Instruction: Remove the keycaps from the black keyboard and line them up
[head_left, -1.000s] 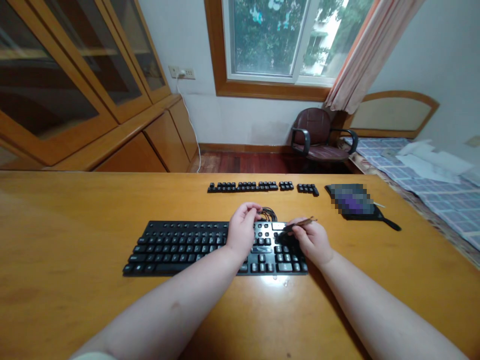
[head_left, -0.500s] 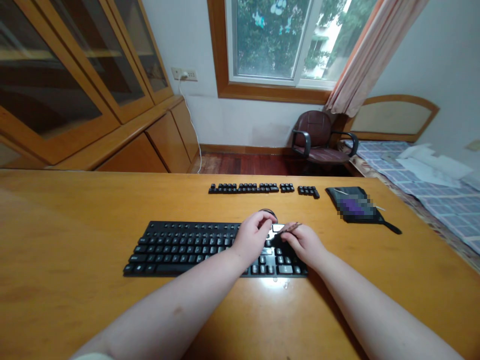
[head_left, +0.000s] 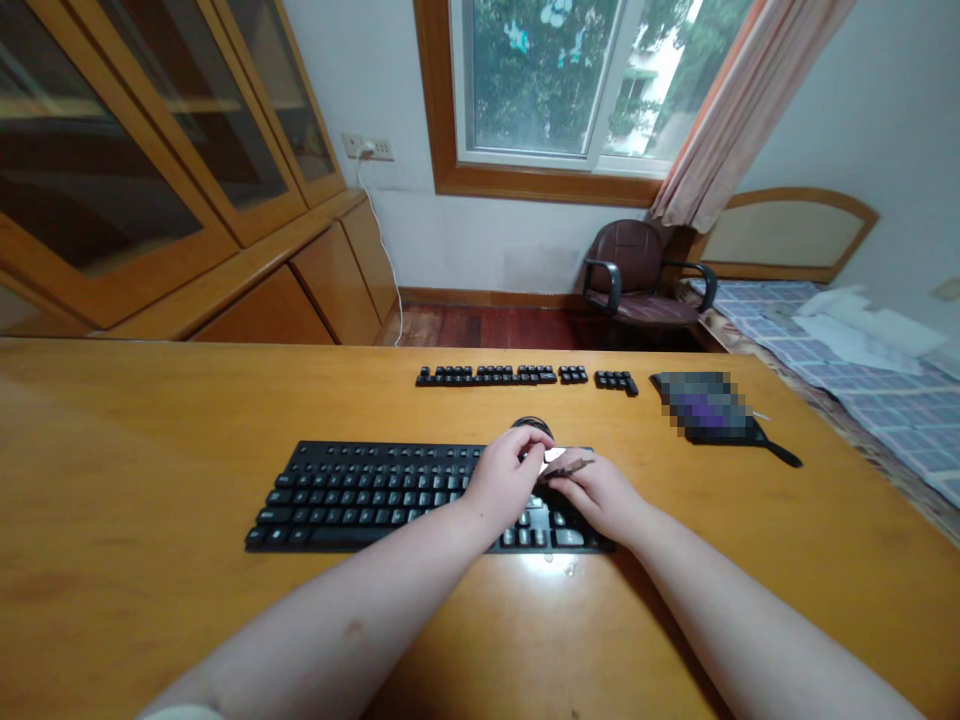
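Note:
A black keyboard (head_left: 367,500) lies on the wooden desk, its right part partly covered by my hands. My left hand (head_left: 510,470) rests over it right of the middle, thumb and fingers curled together at the tips; what they hold, if anything, is hidden. Close beside it, my right hand (head_left: 600,490) is closed on a thin brown patterned tool (head_left: 572,468), whose tip points left towards my left fingertips above the keys. Small black keycaps (head_left: 495,377) are lined up in groups behind the keyboard. A coiled black cable (head_left: 534,426) sits just beyond my left hand.
A dark pouch (head_left: 727,437) with a strap, partly blurred out, lies at the desk's right. Beyond the desk (head_left: 150,450) are a chair (head_left: 630,265), a bed (head_left: 810,320) and a wooden cabinet (head_left: 285,320).
My right hand has moved slightly left, bringing the thin brown tool nearer my left fingertips. My left hand stays nearly in place, and the keycaps have not moved.

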